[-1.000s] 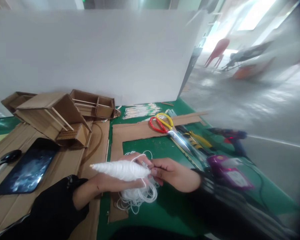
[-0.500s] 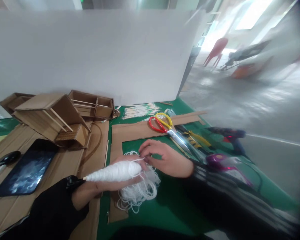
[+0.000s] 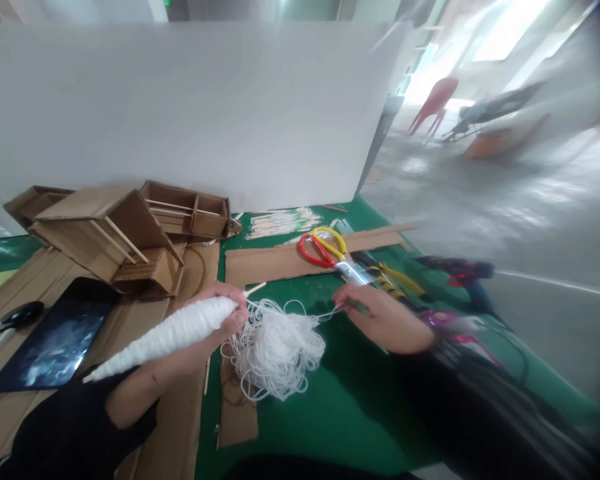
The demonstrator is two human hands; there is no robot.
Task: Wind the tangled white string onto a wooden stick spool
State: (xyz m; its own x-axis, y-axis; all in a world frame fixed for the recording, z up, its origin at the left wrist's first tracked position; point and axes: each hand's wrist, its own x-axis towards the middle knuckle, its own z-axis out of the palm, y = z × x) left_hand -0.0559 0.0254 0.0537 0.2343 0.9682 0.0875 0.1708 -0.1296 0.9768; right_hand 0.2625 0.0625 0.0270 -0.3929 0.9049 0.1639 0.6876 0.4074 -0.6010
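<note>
My left hand [image 3: 225,312] is closed around the upper end of a spindle of white string [image 3: 167,341], wound thick in the middle and tapering along a thin wooden stick [image 3: 256,289]. The stick's tip pokes out past my fingers. A loose tangle of white string [image 3: 280,347] lies on the green table between my hands. My right hand [image 3: 375,317] pinches a strand of string [image 3: 330,312] that runs from the tangle. Just behind that hand lie scissors [image 3: 325,248] with one red and one yellow handle, their blades partly hidden by it.
Cardboard box pieces [image 3: 105,230] and a black tablet [image 3: 60,337] sit on cardboard at the left. Thin sticks [image 3: 283,222] lie at the back before a white panel [image 3: 180,107]. Yellow-handled pliers [image 3: 403,279] and a power drill [image 3: 460,270] are at the right.
My hands have moved apart: the right one went right, drawing out a strand of string, and the left one shifted left with the spindle. The tangle now shows fully.
</note>
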